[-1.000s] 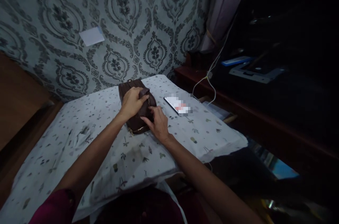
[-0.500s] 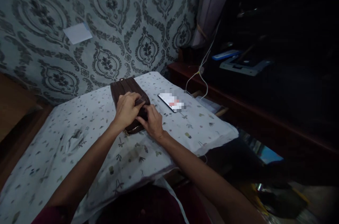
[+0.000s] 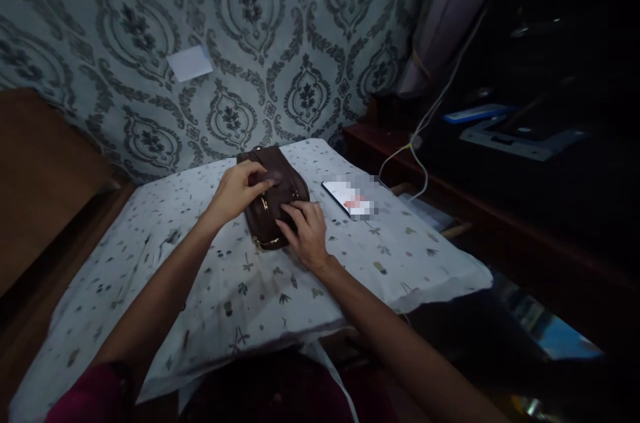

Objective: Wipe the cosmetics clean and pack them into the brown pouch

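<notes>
A dark brown bag (image 3: 273,213) with gold-coloured zips and fittings lies on the white patterned cloth (image 3: 380,290). My left hand (image 3: 237,191) reaches over its upper middle. The thumb and curled fingers close on a brown part of the bag there, though the exact grip is blurred. Lower on the bag's right side, my right hand (image 3: 309,233) rests with its fingertips on the brown surface. Its thumb and fingers are apart. To the right of the bag lies a phone (image 3: 345,200) with a lit, partly blurred screen.
Patterned wallpaper (image 3: 250,3) rises behind the cloth-covered surface, with a white card (image 3: 190,63) on it. A brown wooden panel (image 3: 45,176) stands at the left. White cables (image 3: 423,170) hang near the dark red furniture (image 3: 500,210) on the right.
My hands have moved apart from their close grip at the bag's middle, the left up and away, the right lower. More of the bag's gold fittings show. The view has shifted left.
</notes>
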A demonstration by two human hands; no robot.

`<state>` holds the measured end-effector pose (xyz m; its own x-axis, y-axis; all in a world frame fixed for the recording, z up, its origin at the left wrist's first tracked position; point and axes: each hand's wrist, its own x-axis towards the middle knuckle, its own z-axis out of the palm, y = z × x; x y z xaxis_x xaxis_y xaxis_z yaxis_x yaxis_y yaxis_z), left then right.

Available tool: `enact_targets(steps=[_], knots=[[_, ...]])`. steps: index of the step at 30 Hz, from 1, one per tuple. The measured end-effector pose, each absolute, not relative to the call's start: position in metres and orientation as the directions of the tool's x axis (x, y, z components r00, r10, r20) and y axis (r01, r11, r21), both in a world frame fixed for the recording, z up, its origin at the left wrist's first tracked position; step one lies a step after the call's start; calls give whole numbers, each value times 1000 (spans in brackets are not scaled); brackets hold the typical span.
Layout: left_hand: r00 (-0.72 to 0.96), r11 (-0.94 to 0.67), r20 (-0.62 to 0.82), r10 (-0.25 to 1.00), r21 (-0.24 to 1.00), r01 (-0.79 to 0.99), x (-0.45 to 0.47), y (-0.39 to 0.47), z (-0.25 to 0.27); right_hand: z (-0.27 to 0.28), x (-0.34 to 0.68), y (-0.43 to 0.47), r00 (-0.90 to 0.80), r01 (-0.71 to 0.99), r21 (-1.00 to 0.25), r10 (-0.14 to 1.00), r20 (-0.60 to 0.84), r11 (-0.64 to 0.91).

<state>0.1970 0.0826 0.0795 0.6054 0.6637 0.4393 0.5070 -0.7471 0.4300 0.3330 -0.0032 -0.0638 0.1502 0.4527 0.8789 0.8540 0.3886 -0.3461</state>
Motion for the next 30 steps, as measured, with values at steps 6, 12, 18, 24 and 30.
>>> enact_targets(steps=[6,12,18,24,30], knots=[[609,-720,387,693,416,555,185,82,78,-66,329,-3,98,860,-307,459,883,407],[573,-705,412,709,434,561,189,73,78,-68,327,-3,97,878,-296,465,880,377],[486,-667,461,742,574,475,189,68,70,-68,322,0,85,878,-284,459,885,386],[407,-608,462,788,687,397,189,63,60,-67,321,4,154,840,-370,482,863,396],[407,-603,460,789,705,373,186,63,55,-66,321,3,161,829,-379,474,866,410]])
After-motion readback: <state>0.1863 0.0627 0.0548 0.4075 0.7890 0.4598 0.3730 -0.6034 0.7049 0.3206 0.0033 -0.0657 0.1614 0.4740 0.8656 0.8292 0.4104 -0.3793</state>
